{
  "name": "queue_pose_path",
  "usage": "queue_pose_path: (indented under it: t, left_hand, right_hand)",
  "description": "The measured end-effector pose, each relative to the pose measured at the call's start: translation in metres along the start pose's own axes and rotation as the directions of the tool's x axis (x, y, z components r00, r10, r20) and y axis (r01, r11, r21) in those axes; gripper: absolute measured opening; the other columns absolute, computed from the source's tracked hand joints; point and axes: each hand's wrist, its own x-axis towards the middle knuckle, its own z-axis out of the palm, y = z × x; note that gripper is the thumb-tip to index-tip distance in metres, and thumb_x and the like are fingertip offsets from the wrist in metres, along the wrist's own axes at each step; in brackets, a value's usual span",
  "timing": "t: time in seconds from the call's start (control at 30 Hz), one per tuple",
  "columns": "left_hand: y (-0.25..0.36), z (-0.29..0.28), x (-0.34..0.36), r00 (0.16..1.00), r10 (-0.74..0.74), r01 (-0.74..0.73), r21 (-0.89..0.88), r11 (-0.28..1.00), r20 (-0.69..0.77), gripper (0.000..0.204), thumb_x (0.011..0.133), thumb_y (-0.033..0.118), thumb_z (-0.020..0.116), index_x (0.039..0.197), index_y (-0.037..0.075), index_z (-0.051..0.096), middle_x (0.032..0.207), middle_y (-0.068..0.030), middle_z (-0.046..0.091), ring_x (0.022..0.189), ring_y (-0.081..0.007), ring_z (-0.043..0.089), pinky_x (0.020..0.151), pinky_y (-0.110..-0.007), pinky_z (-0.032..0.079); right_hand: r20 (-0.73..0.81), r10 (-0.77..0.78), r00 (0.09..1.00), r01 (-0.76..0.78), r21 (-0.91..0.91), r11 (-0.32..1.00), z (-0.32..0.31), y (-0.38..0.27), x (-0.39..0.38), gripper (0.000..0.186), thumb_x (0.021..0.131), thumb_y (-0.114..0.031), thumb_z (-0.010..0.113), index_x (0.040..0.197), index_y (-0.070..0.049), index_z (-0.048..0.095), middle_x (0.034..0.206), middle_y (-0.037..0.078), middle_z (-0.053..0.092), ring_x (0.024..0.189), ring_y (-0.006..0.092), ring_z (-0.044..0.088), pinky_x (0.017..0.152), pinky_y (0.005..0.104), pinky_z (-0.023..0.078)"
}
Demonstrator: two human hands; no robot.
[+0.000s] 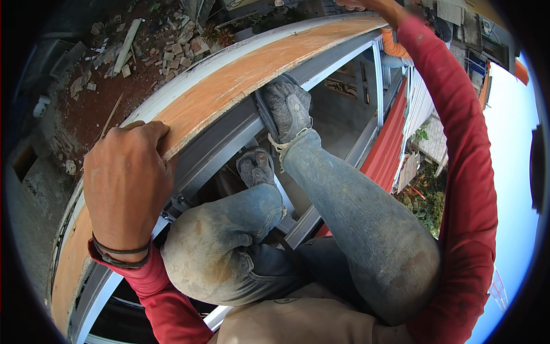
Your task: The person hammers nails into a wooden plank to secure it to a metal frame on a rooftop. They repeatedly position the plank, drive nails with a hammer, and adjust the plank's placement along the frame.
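Note:
My left hand (127,183) is closed over a long orange-brown wooden board (229,94), its thumb on the near edge. The board runs along the top of a grey metal beam (223,137). Only part of my right hand (350,4) shows, at the top edge beyond the board's far end. Its fingers are mostly cut off, and whether it touches anything cannot be seen. My legs, in dusty jeans (355,200), are bent in front of me. My shoes (286,109) rest by the metal framing below the board.
Far below on the left lies reddish ground with rubble (177,54) and a pale plank (127,49). Gaps open between the metal members under me. A person in an orange sleeve (393,45) is at the far end, near a red corrugated sheet (385,152).

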Motion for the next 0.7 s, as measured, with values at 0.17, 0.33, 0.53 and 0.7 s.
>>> queue_pose_path:
  t: [0.17,0.33,0.53,0.7]
  left_hand:
    - [0.000,-0.002,0.001,1.000,-0.016,0.016,-0.015,1.000,0.009,0.022,0.075,0.017,0.084,0.093,0.007,0.078,0.086,-0.0129,0.074,0.081,-0.0347,0.071,0.074,-0.043,0.056]
    - [0.002,-0.002,0.001,0.998,-0.050,0.050,0.024,0.998,0.023,0.022,0.075,0.017,0.084,0.093,0.006,0.078,0.085,-0.0137,0.074,0.082,-0.0344,0.071,0.074,-0.043,0.056]
    - [0.000,-0.001,0.000,1.000,0.010,-0.010,-0.029,1.000,-0.003,0.021,0.074,0.015,0.084,0.092,0.006,0.078,0.083,-0.0147,0.073,0.082,-0.0343,0.070,0.073,-0.044,0.055]
    - [-0.003,0.002,0.000,0.999,0.013,-0.014,-0.020,1.000,-0.030,0.021,0.074,0.016,0.083,0.093,0.006,0.078,0.083,-0.0140,0.073,0.081,-0.0337,0.071,0.072,-0.043,0.055]
  right_hand:
    - [0.174,0.388,0.905,-0.394,0.001,0.919,-0.040,-0.074,-0.013,0.031,0.095,-0.031,0.071,0.121,-0.018,0.079,0.094,0.015,0.077,0.083,0.0283,0.072,0.073,0.0419,0.056]
    - [0.205,0.207,0.957,-0.212,0.007,0.977,-0.017,-0.044,-0.004,0.028,0.095,-0.028,0.070,0.119,-0.018,0.080,0.086,0.014,0.077,0.077,0.0273,0.071,0.070,0.0433,0.057]
    - [-0.060,0.091,0.994,-0.093,-0.028,0.995,-0.001,0.000,-0.014,0.028,0.093,-0.027,0.071,0.116,-0.013,0.080,0.087,0.012,0.077,0.075,0.0253,0.070,0.069,0.0410,0.056]
    - [0.283,0.110,0.953,-0.125,0.036,0.992,-0.014,-0.010,-0.009,0.028,0.092,-0.023,0.071,0.117,-0.010,0.079,0.090,0.013,0.078,0.079,0.0221,0.070,0.071,0.0405,0.056]
